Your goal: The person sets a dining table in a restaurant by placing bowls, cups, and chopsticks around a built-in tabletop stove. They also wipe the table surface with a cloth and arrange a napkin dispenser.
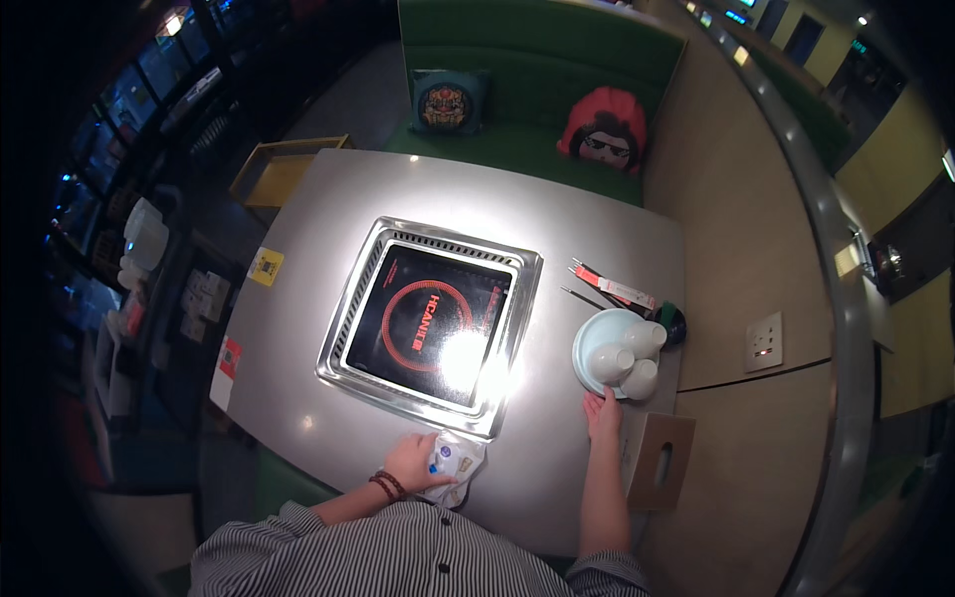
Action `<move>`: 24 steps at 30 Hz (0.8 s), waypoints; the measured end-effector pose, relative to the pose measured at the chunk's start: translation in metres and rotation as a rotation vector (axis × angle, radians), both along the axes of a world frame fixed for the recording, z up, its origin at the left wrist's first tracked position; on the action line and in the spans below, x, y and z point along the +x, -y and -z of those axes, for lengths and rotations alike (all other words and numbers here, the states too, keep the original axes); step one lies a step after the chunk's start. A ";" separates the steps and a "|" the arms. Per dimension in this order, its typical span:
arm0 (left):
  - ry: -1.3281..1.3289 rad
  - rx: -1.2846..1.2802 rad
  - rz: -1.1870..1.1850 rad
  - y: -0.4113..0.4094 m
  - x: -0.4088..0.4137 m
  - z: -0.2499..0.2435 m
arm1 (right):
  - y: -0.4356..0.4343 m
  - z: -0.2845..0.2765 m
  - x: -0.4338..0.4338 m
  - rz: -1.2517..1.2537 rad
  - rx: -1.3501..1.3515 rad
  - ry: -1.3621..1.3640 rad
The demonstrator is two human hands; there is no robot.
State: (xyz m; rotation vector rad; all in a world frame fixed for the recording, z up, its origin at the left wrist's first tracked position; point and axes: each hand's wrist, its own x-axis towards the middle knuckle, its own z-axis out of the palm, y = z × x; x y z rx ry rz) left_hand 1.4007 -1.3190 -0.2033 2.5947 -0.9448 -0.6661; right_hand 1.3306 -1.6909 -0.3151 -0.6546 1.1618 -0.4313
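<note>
My left hand (412, 463), with a beaded bracelet at the wrist, grips a crumpled white plastic packet (464, 464) bearing printed marks. The packet lies at the near edge of the table, just below the steel frame of the cooker. On the right, my right hand (604, 415) holds the near rim of a pale blue plate (588, 339), thumb uppermost. Three white cups (612, 363) stand upside down at the plate's right side. Whether the plate rests fully on the table cannot be told.
A built-in induction cooker (418, 321) fills the middle of the grey table (298, 216). Beyond the plate lie dark chopsticks (583, 298), a paper-wrapped packet (627, 293) and a dark round container (674, 326). A brown tissue box (662, 463) stands by the wall, right of my forearm.
</note>
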 end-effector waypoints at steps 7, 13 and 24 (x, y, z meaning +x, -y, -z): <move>-0.472 0.082 -0.367 -0.020 -0.009 0.059 | -0.005 0.013 0.002 0.140 0.016 0.168; -0.383 -0.169 -0.892 -0.089 0.042 0.060 | -0.031 0.005 -0.030 -0.027 0.010 0.054; -0.057 -0.733 -1.771 -0.299 0.107 0.077 | -0.053 -0.023 -0.068 -0.384 -0.021 -0.393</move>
